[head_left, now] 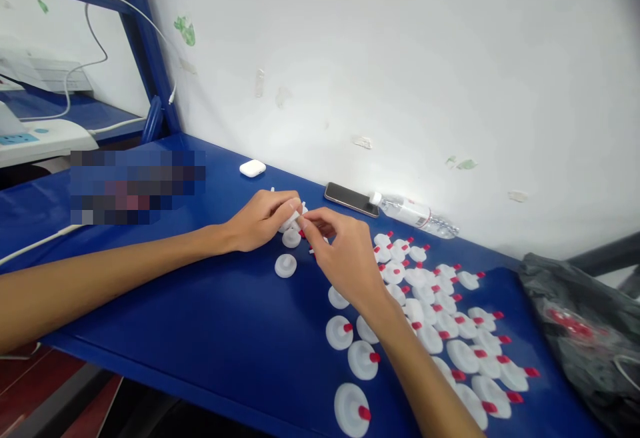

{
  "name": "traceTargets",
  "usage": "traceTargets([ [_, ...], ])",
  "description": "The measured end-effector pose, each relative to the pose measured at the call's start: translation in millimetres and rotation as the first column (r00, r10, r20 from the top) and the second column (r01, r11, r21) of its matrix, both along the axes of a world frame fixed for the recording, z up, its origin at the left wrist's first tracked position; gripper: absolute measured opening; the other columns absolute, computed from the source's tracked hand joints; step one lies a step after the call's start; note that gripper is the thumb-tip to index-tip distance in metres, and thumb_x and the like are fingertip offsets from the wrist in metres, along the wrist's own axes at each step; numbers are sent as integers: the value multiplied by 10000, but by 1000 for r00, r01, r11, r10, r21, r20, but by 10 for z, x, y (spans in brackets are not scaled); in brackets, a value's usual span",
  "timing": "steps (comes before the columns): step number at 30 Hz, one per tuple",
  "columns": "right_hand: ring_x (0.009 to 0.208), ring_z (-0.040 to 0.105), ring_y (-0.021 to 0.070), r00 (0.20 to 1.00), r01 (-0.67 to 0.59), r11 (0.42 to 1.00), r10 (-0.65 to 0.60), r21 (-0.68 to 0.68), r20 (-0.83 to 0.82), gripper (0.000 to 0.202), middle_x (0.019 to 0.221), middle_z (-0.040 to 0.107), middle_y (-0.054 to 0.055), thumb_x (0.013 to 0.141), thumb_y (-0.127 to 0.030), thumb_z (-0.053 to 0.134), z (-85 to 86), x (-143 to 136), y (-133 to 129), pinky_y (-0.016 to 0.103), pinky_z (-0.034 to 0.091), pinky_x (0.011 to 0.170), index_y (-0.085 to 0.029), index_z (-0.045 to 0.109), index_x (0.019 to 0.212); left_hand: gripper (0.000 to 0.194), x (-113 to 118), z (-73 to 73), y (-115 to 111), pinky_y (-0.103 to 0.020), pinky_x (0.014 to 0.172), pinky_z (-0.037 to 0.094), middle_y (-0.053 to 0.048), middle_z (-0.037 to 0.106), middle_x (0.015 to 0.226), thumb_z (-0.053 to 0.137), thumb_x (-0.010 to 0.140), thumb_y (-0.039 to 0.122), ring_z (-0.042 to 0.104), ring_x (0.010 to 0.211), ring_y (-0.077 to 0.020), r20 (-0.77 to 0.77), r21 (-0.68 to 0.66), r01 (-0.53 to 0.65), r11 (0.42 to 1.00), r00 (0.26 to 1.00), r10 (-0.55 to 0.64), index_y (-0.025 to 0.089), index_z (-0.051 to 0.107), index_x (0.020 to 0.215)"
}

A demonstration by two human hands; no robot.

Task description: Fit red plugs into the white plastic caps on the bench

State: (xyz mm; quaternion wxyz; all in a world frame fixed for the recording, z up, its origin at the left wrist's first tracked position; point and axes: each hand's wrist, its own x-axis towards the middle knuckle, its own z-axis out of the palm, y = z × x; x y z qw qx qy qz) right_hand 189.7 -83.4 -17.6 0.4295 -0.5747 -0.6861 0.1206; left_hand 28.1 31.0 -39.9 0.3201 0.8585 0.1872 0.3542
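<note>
My left hand [263,219] is closed around a white plastic disc-shaped cap [292,219] with a narrow spout. Thumb and fingers of my right hand [345,245] are pinched against the same piece, and a bit of red shows by the fingertips. Just below my hands lie a translucent white cap [285,266] without red on it and another partly covered one [291,238]. To the right spread several white caps with red tips [363,361], many lying close together or overlapping [425,291].
Along the wall are a white earphone case [253,169], a dark phone [351,199] and a clear bottle [415,214] on its side. A black plastic bag [580,345] with red pieces sits at right. A power strip [45,141] and cables are at left on the blue table [200,331].
</note>
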Motion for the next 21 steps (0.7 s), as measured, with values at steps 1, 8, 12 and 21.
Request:
traceTargets([
  [1,746,714,147,1000,0,1000,0,-8,9,136,873,793,-46,989,-222,623,-7,-8,3,277,508,723,-249,754,968,404,1,-5,1,-258,558,345,41,523,639,365,1055,349,446,554,-105,-6,2,-3,1000,1000,3,170,599,778],
  [8,767,720,159,998,14,998,-10,-68,59,157,869,799,-31,998,-284,628,7,-33,0,282,492,739,-245,779,974,429,5,-32,-3,-245,547,343,46,533,626,330,1073,356,458,552,-105,-25,0,-46,999,999,46,180,634,826],
  [12,734,710,155,996,11,995,-2,-103,94,181,820,789,-30,1001,-297,626,21,-35,-21,279,474,719,-237,783,933,434,20,-37,-5,-242,554,349,48,542,624,322,1073,341,463,552,-103,-33,13,-55,998,998,56,183,643,828],
  [21,700,694,153,985,30,989,-5,-142,172,179,794,786,-23,992,-255,635,7,-23,-12,279,430,680,-241,780,890,334,33,-31,5,-251,540,321,54,535,605,390,1001,254,417,516,-94,-56,104,-60,993,996,66,173,636,789],
])
